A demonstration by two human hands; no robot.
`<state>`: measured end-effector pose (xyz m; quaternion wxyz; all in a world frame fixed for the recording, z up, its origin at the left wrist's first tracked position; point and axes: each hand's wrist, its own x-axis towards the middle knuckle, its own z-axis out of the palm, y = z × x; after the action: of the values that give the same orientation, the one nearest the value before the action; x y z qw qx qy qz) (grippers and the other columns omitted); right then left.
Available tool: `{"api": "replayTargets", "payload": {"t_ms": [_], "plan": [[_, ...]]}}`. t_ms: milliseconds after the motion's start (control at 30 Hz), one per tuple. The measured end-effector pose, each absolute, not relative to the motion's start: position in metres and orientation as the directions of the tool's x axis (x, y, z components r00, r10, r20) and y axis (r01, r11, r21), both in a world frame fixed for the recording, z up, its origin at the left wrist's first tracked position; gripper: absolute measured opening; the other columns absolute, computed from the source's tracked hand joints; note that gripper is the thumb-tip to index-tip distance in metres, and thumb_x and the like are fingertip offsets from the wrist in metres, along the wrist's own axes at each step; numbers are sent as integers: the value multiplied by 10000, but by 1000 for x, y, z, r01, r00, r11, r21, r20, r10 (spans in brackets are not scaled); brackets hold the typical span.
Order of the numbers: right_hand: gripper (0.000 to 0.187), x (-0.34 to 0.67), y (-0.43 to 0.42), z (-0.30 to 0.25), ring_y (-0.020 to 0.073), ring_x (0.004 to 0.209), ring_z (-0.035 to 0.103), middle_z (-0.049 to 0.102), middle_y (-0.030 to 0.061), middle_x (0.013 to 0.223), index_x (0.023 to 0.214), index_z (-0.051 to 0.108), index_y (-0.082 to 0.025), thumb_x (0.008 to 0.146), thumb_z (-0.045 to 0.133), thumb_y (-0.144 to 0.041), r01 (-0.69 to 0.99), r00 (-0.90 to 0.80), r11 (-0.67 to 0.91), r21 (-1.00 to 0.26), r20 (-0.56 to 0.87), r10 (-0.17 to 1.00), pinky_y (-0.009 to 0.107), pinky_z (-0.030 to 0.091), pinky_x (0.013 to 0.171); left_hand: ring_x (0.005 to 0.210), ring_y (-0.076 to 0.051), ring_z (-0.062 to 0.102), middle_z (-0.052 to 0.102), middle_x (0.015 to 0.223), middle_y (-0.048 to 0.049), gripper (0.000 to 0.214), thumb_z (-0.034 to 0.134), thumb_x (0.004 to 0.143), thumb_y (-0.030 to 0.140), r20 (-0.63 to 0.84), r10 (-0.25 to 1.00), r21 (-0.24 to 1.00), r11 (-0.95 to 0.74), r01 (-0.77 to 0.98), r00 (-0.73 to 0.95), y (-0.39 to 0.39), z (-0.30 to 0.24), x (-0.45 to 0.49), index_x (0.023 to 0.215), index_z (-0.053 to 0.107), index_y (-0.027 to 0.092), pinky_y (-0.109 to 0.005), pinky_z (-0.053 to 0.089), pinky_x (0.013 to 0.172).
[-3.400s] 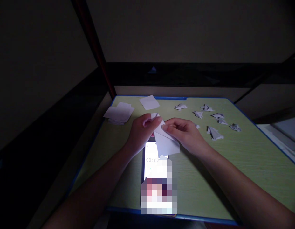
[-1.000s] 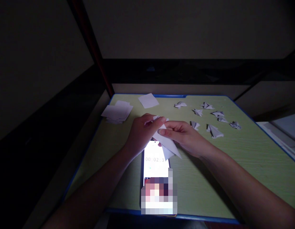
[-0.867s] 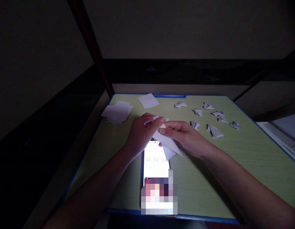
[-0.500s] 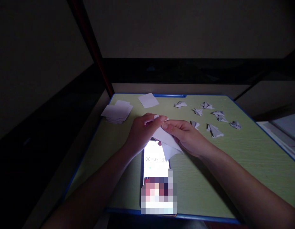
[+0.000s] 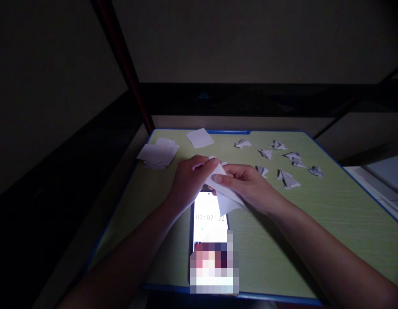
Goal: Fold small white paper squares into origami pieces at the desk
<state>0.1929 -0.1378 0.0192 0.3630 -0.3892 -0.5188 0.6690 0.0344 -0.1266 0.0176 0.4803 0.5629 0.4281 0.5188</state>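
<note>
Both of my hands pinch one partly folded white paper (image 5: 227,200) above a lit phone (image 5: 209,223). My left hand (image 5: 190,180) grips the paper's upper end with thumb and fingers closed. My right hand (image 5: 247,186) holds the same paper from the right, its thumb pressed along a fold. The paper's lower corner hangs over the phone's bright screen, which shows a running timer.
A green table (image 5: 330,223) with a blue rim carries a stack of white paper squares (image 5: 158,152) at the far left and a single sheet (image 5: 200,138) behind my hands. Several small folded paper pieces (image 5: 287,178) lie scattered at the far right. The room around is dark.
The paper has been folded narrower and shifted slightly between my fingers. My right thumb slid along the fold. The phone's timer has counted on.
</note>
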Motion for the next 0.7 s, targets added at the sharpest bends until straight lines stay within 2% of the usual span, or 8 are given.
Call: {"api": "replayTargets", "payload": {"t_ms": [133, 367, 533, 700], "plan": [[293, 194, -137, 15, 80, 498, 580, 691, 19, 659, 772, 707, -141, 775, 753, -430, -75, -423, -218, -973, -167, 891, 193, 404, 442, 457, -86, 409, 471, 489, 39, 212, 618, 789, 354, 98, 983, 994, -89, -67, 158, -127, 17, 33, 761, 711, 166, -233, 330, 431], [271, 197, -135, 12, 79, 507, 593, 716, 19, 695, 884, 714, -152, 789, 745, -404, -119, -484, -280, -953, -191, 854, 179, 409, 448, 434, -62, 351, 437, 489, 45, 249, 605, 781, 380, 12, 978, 979, 31, -202, 207, -124, 16, 33, 730, 689, 151, -215, 269, 428], [252, 197, -134, 10, 114, 593, 641, 720, 24, 702, 938, 725, -148, 798, 723, -357, -179, -498, -323, -930, -197, 844, 213, 494, 540, 441, -45, 371, 455, 522, 42, 270, 606, 787, 387, 69, 989, 996, -61, -63, 133, -125, 20, 35, 681, 638, 140, -179, 304, 400], [209, 198, -135, 10, 83, 540, 587, 691, -3, 688, 928, 720, -172, 824, 696, -351, -108, -500, -265, -958, -178, 848, 185, 432, 481, 531, -75, 512, 504, 691, -3, 280, 649, 756, 411, 77, 990, 990, -90, 107, 117, -130, 24, 37, 684, 642, 141, -167, 441, 380]]}}
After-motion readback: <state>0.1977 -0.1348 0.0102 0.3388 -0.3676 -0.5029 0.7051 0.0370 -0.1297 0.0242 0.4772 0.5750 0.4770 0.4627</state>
